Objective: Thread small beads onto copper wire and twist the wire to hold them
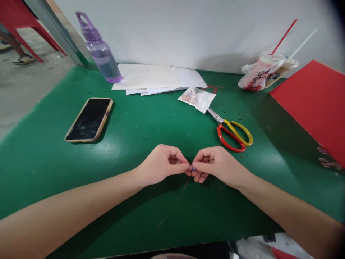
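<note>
And here are both hands, nearly fingertip to fingertip over the green desk (129,118): the left hand (167,163) pinching dark thread (184,186), thumb on forefinger, the right hand (212,165) closed likewise beside a tiny blue bead (193,169), held between them, scissors (231,135) just beyond!

Blue bead (193,169) between both hands' fingers (184,167)

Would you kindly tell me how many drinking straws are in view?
2: the red straw leans up from the bagged cup near the wall, and the white straw from the brownish cup beside it.
</note>
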`<state>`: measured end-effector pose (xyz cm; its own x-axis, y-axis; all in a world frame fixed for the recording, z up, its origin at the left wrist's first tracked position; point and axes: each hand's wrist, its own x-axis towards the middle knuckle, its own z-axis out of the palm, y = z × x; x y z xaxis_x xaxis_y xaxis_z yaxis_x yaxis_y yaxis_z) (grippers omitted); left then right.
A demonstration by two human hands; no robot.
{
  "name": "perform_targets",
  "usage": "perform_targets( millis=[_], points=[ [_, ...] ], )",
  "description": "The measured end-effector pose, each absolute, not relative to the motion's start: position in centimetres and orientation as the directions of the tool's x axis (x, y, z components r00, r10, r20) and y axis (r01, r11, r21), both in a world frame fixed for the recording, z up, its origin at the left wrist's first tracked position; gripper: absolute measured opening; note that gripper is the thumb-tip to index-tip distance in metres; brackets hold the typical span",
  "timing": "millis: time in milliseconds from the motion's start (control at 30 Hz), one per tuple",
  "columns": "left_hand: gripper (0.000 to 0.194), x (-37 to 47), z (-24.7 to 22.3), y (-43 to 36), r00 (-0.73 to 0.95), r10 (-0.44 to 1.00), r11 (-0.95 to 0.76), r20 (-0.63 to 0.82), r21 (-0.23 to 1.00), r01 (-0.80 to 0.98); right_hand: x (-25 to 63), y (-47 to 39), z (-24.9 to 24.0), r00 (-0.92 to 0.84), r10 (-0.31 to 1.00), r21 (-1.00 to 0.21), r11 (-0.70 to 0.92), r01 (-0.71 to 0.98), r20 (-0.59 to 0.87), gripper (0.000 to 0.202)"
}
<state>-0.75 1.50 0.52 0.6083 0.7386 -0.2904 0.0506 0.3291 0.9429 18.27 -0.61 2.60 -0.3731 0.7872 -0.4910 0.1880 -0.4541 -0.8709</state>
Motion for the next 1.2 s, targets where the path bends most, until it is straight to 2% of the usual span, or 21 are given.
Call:
perform_targets(
  millis=[267, 333, 400, 467, 500, 567, 633, 667, 733, 800, 900, 1200],
  points=[
    [0.009, -0.8, 0.3, 1.5, 0.623, 0.731, 0.317, -0.279, 0.947, 0.052, 18.4, -0.4, 2.2, -0.404, 0.759, -0.858, -0.479, 0.186, -0.511, 0.017],
    [0.010, -0.7, 0.5, 1.5, 0.592, 0.753, 0.340, -0.289, 0.940, 0.027, 18.5, -0.4, 2.4, -0.392, 0.783, -0.875, -0.443, 0.194, -0.483, 0.020],
    [0.011, -0.6, 0.6, 1.4, 0.527, 0.798, 0.365, -0.292, 0.930, -0.037, 18.7, -0.5, 2.8, -0.346, 0.849, -0.912, -0.334, 0.236, -0.400, 0.025],
    [0.012, -0.5, 0.8, 1.3, 0.454, 0.845, 0.367, -0.281, 0.924, -0.111, 19.0, -0.7, 3.3, -0.262, 0.937, -0.925, -0.127, 0.358, -0.230, 0.037],
    [0.012, -0.5, 0.8, 1.2, 0.427, 0.863, 0.359, -0.271, 0.923, -0.140, 19.2, -0.7, 3.5, -0.215, 0.970, -0.888, 0.000, 0.461, -0.111, 0.044],
    [0.013, -0.4, 0.9, 1.0, 0.393, 0.884, 0.339, -0.252, 0.925, -0.170, 19.5, -0.8, 3.6, -0.135, 0.966, -0.708, 0.255, 0.659, 0.222, 0.055],
    [0.015, -0.4, 0.9, 0.9, 0.374, 0.894, 0.329, -0.247, 0.928, -0.174, 19.6, -0.9, 3.5, -0.109, 0.862, -0.504, 0.388, 0.772, 0.495, 0.045],
    [0.016, -0.3, 0.9, 0.9, 0.365, 0.897, 0.327, -0.249, 0.929, -0.170, 19.5, -0.9, 3.4, -0.132, 0.798, -0.422, 0.442, 0.792, 0.588, 0.036],
    [0.018, -0.2, 0.9, 0.8, 0.350, 0.902, 0.323, -0.254, 0.933, -0.157, 19.2, -1.1, 3.1, -0.219, 0.705, -0.313, 0.541, 0.780, 0.674, 0.023],
    [0.018, -0.1, 0.9, 0.7, 0.339, 0.906, 0.317, -0.254, 0.937, -0.146, 18.8, -1.3, 2.8, -0.301, 0.662, -0.259, 0.610, 0.749, 0.687, 0.022],
    [0.018, 0.0, 0.9, 0.5, 0.338, 0.907, 0.313, -0.252, 0.939, -0.142, 18.3, -1.7, 2.4, -0.340, 0.669, -0.240, 0.618, 0.749, 0.661, 0.022],
    [0.016, 0.0, 0.6, 0.4, 0.382, 0.897, 0.303, -0.223, 0.940, -0.161, 18.2, -1.5, 1.8, -0.390, 0.697, -0.272, 0.638, 0.720, 0.602, 0.019]
  ],
)
